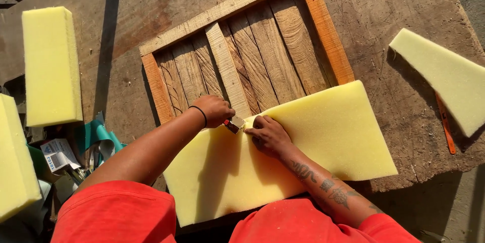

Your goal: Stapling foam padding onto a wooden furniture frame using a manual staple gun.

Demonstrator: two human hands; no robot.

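A large yellow foam sheet lies over the near part of a wooden slatted frame on a worn wooden board. My left hand grips a small metal cutter with a red body, its tip at the foam's far edge. My right hand presses flat on the foam just right of the cutter, fingertips nearly touching it. Both forearms reach in from below; a black band circles the left wrist.
A thick yellow foam block lies at the far left, another foam piece at the left edge. A wedge-shaped foam offcut sits at right over an orange strip. Tools and a teal item lie lower left.
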